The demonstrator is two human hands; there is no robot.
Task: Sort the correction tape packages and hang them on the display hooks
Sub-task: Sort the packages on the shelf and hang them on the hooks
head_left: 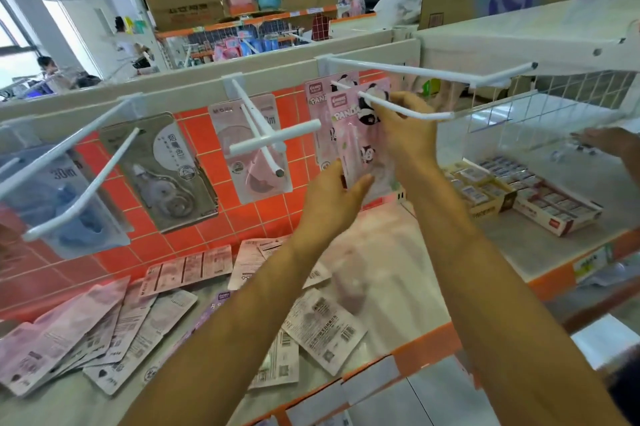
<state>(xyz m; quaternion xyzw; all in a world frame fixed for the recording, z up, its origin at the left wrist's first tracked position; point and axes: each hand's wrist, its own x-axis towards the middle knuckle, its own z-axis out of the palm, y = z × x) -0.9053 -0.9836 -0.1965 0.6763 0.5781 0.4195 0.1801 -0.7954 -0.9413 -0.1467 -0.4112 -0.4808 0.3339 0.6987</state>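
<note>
A pink panda correction tape package (353, 135) hangs on the white display hook (408, 109) at the right of the orange tiled panel. My right hand (405, 128) pinches its top at the hook. My left hand (332, 197) grips its lower edge. Another pink panda package (318, 93) hangs behind it on the same hook. To the left hang a pink package (249, 148), a grey one (162, 169) and a blue one (65, 197), each on its own hook. Several loose packages (322, 328) lie face down on the shelf below.
A long white arm (429, 71) juts out above the panda hook. A wire basket (540, 103) sits at the right over boxes of small items (540, 197). Another person's hand (602, 141) reaches in at the far right. The shelf's orange front edge (426, 353) runs below.
</note>
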